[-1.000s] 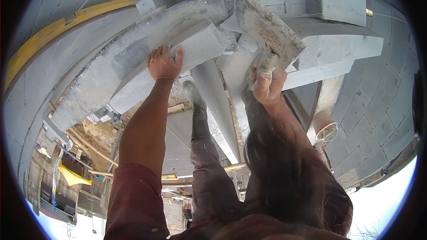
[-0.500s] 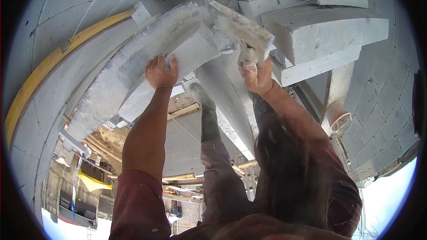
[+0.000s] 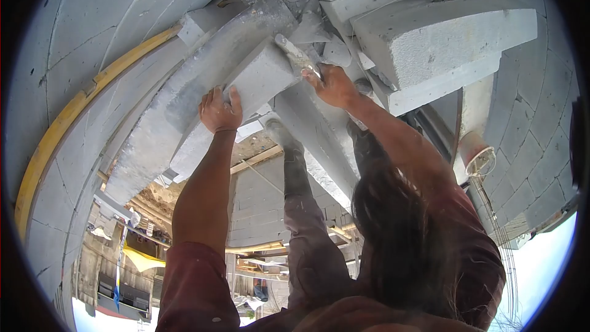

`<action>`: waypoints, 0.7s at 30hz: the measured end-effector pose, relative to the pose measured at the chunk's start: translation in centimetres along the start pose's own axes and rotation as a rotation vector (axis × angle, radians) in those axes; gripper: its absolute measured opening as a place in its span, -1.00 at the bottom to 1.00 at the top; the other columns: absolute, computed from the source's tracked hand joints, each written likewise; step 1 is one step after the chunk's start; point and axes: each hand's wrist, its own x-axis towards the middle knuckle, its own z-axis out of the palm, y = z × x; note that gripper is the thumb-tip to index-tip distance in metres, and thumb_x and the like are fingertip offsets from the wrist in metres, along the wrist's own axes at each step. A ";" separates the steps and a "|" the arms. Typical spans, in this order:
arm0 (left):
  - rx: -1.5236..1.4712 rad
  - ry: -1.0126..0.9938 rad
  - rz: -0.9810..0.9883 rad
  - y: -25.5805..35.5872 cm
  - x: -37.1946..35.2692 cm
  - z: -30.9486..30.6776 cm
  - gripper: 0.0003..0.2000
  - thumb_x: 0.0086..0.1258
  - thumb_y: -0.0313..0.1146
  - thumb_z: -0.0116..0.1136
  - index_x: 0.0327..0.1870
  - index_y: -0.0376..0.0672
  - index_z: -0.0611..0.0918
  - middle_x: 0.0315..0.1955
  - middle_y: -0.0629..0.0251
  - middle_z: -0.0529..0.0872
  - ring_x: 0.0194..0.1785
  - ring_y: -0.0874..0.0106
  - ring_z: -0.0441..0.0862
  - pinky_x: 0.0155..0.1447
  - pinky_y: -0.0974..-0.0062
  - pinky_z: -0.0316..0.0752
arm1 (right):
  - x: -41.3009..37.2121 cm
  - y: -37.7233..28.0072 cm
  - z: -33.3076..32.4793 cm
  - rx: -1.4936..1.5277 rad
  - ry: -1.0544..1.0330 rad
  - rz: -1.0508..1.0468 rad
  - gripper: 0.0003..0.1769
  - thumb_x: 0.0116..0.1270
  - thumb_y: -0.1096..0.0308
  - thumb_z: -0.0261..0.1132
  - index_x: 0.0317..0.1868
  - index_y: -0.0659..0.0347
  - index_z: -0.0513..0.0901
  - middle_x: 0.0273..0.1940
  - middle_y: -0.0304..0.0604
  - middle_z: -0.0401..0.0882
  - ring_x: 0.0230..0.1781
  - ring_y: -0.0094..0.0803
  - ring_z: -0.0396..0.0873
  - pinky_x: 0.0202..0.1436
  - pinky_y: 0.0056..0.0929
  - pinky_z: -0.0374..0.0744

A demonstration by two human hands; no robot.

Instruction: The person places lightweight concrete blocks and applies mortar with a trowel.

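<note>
My left hand (image 3: 220, 109) grips a pale grey aerated concrete block (image 3: 264, 74), its fingers over the long far edge and the thumb apart on the upper face. The block lies slanted on a wide, dusty grey slab (image 3: 153, 117). My right hand (image 3: 332, 85) is closed around a dust-caked hand tool (image 3: 296, 54). Its narrow end points up and left, right by the block's end corner. Most of the handle is hidden in my fist, and I cannot tell the tool's exact kind. Broken grey pieces (image 3: 337, 52) lie just beyond the right hand.
Large blocks (image 3: 442, 37) are stacked at the upper right. A long block (image 3: 316, 129) runs between my legs. At the left, a yellow level-like bar (image 3: 67, 104) leans along the block wall (image 3: 80, 18). A dusty bucket (image 3: 476, 154) stands at the right.
My right hand has moved up and left with the tool, which has turned from a broadside view to a narrow one. My left hand remains on the block.
</note>
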 end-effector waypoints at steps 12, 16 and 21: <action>0.003 -0.050 -0.027 -0.1 0.2 -0.2 -0.60 0.46 0.00 0.15 -0.08 -0.19 0.74 -0.11 0.12 0.82 0.01 0.07 0.72 0.12 0.11 0.54 | -1.9 -0.6 -1.2 0.570 0.149 -0.133 -0.47 0.59 -0.03 0.27 -0.17 0.41 0.60 -0.53 -0.15 0.54 -0.49 -0.53 0.44 -0.39 -0.37 0.46; 0.012 0.000 0.016 -0.3 0.3 0.1 -0.60 0.48 0.01 0.13 -0.09 -0.20 0.73 -0.14 0.11 0.81 -0.01 0.07 0.71 0.10 0.10 0.54 | 0.8 -0.9 -3.8 0.601 -0.308 0.512 -0.36 0.59 -0.18 0.21 -0.19 0.40 0.61 -0.53 -0.14 0.54 -0.45 -0.51 0.47 -0.34 -0.35 0.50; -0.010 -0.026 -0.004 0.1 0.4 -0.3 -0.58 0.51 0.00 0.11 -0.06 -0.22 0.74 -0.15 0.07 0.81 -0.02 0.03 0.71 0.09 0.08 0.54 | -1.9 -2.4 -4.5 0.727 0.153 -0.133 -0.50 0.59 -0.02 0.28 -0.09 0.39 0.65 -0.51 -0.16 0.54 -0.40 -0.54 0.48 -0.31 -0.40 0.50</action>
